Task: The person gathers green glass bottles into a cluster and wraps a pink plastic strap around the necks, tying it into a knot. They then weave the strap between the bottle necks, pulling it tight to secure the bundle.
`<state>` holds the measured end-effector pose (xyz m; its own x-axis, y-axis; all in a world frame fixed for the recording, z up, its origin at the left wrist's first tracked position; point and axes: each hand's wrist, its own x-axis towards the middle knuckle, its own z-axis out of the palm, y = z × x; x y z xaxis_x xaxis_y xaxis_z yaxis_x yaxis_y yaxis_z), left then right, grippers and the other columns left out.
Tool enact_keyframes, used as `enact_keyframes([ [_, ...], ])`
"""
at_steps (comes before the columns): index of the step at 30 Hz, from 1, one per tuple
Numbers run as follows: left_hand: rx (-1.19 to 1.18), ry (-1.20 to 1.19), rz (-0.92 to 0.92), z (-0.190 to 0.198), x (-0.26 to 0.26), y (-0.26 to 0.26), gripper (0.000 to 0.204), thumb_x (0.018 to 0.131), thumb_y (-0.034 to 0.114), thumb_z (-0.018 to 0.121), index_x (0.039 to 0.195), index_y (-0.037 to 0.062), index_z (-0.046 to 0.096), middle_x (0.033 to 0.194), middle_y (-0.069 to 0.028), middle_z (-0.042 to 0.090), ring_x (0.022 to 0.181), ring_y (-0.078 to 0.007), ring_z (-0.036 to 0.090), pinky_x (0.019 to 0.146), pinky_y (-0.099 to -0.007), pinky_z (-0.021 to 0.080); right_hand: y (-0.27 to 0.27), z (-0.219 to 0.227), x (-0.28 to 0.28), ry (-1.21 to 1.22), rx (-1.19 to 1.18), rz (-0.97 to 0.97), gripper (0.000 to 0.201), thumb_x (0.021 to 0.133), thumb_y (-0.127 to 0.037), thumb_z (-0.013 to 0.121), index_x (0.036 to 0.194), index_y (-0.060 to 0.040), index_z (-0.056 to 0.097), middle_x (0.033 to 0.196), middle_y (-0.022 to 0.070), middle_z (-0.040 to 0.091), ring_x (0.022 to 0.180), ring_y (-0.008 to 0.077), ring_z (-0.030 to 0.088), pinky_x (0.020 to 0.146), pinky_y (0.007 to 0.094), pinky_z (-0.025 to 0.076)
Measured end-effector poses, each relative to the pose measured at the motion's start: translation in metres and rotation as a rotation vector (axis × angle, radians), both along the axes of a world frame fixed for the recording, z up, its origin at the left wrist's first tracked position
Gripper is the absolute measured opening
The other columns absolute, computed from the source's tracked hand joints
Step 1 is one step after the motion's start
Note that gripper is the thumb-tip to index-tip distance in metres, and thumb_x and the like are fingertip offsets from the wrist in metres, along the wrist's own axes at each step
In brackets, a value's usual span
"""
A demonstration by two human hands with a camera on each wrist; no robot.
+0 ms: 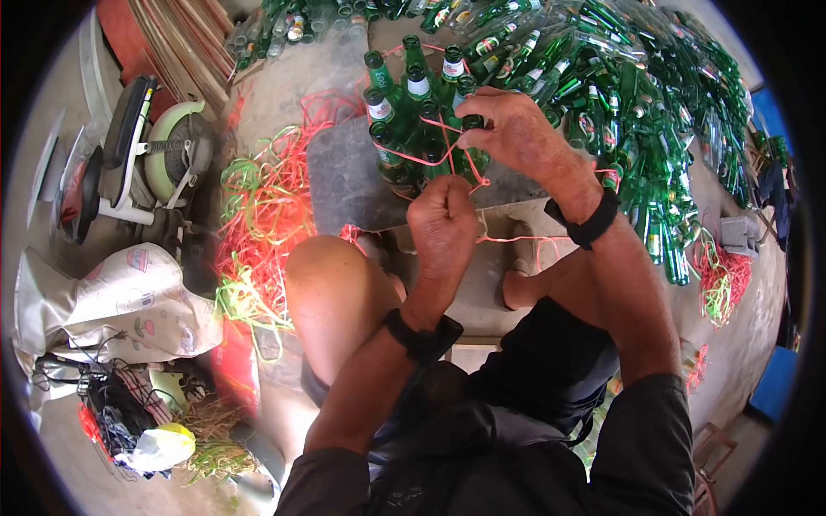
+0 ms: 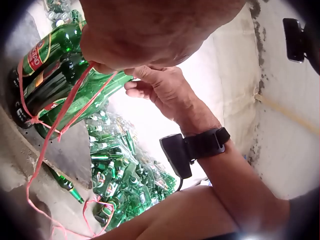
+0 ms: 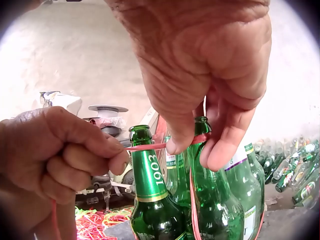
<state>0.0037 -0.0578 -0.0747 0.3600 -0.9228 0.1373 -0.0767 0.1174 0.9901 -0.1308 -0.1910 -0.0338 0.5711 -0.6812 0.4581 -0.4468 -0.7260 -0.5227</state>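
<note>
Upright green glass bottles (image 1: 416, 86) stand in a tight cluster, with pink plastic string (image 1: 413, 157) looped around them and knotted near the front. My left hand (image 1: 443, 219), in front of the cluster, pinches a taut length of string, which runs level to a bottle neck in the right wrist view. Around that bottle neck (image 3: 201, 125) my right hand (image 3: 200, 70) has its thumb and fingers, pinching the string against the glass. A bottle marked 1903 (image 3: 150, 172) stands between the two hands in that view. The string's loose tail (image 2: 31, 195) hangs down in the left wrist view.
A dark slab (image 1: 340, 168) lies under the cluster. Piles of loose green bottles (image 1: 594, 103) spread behind and to the right. Tangled red and green string (image 1: 267, 215) lies at the left, near a white sack (image 1: 138, 292) and a wheeled machine (image 1: 176, 150). The person's knees flank the work.
</note>
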Motion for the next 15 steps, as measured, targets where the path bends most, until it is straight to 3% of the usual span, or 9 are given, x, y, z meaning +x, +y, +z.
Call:
enact_keyframes([
  [6,-0.057,-0.225,-0.036,0.007,0.015,-0.005,0.016,0.094,-0.001,0.055,0.088,-0.0031,0.07,0.069,-0.0068,0.066,0.059,-0.011,0.055,0.056,-0.029,0.047,-0.002,0.0,0.001,0.013,-0.051,0.007,0.034,0.071,-0.01,0.086,0.1,-0.0014,0.07,0.091,0.0154,0.067,0.079,0.0364,0.067,0.068,0.0413,0.055],
  [8,-0.122,-0.348,-0.059,0.015,0.02,-0.01,0.012,0.093,0.0,0.058,0.083,-0.0024,0.065,0.066,-0.0195,0.061,0.055,-0.0235,0.061,0.055,-0.0365,0.048,-0.004,-0.002,0.0,0.001,-0.074,0.007,0.034,0.071,-0.01,0.086,0.099,-0.0018,0.07,0.091,0.0152,0.067,0.08,0.0372,0.067,0.069,0.0418,0.054],
  [11,-0.07,-0.475,-0.117,0.036,0.028,-0.013,0.014,0.091,0.001,0.06,0.078,-0.002,0.063,0.063,-0.0212,0.058,0.052,-0.0292,0.061,0.053,-0.0375,0.047,-0.005,-0.004,-0.001,-0.012,-0.077,0.009,0.034,0.07,-0.01,0.087,0.099,-0.0027,0.07,0.091,0.0152,0.067,0.081,0.0381,0.066,0.07,0.0426,0.054],
  [15,-0.094,-0.573,-0.126,0.043,0.038,-0.027,0.018,0.09,0.002,0.062,0.073,-0.003,0.06,0.059,-0.0212,0.054,0.049,-0.0291,0.056,0.051,-0.0386,0.045,-0.007,-0.009,0.0,-0.043,-0.079,0.007,0.035,0.069,-0.011,0.087,0.099,-0.0034,0.07,0.091,0.0156,0.067,0.082,0.0386,0.066,0.07,0.0436,0.054],
])
